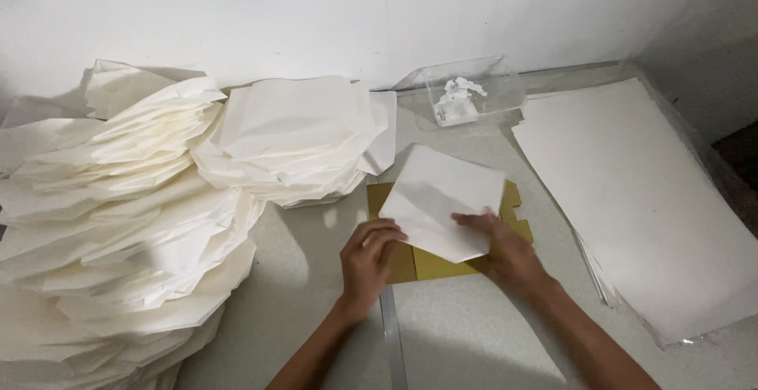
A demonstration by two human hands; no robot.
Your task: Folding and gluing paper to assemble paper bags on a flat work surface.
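White wall backs a pale grey table [474, 335] with a thin metal seam running toward the near edge. One folded white paper [442, 200] lies tilted at the centre, on top of one mustard-yellow card template [430, 265] whose notched edge shows to the right. Two hands work on it. The left hand [369, 260] curls its fingers over the paper's near left corner, thumb tucked under, pinching the edge. The right hand [505, 249] lies flat, fingers spread narrowly, pressing the paper's near right part down; it holds nothing else.

Far left and left, two heaps of folded white paper bags: one tall slumping pile [118, 224] reaching the near edge, and one smaller pile [296, 137] just beyond the template, nearly touching the paper. On the right, well apart from the hands, one flat stack of large white sheets [647, 193]. At the far side, between that stack and the smaller pile, one clear plastic tub [474, 90] holds a white lump
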